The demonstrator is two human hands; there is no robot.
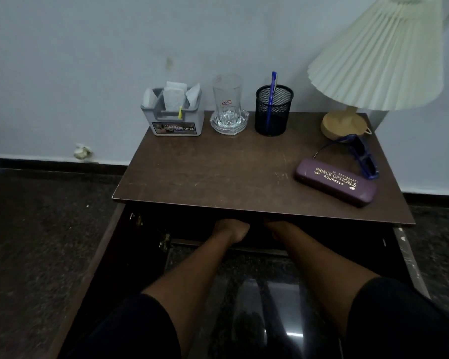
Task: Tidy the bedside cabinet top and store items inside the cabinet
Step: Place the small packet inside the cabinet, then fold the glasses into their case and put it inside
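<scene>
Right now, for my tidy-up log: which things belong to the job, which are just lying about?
Job: cabinet top, purple case, blue glasses, glass, pen holder, sachet box, left hand, right hand.
Lying about: lamp, crumpled paper.

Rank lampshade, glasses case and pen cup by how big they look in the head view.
1. lampshade
2. glasses case and pen cup: about alike; the case lies nearer the camera, so unranked.
</scene>
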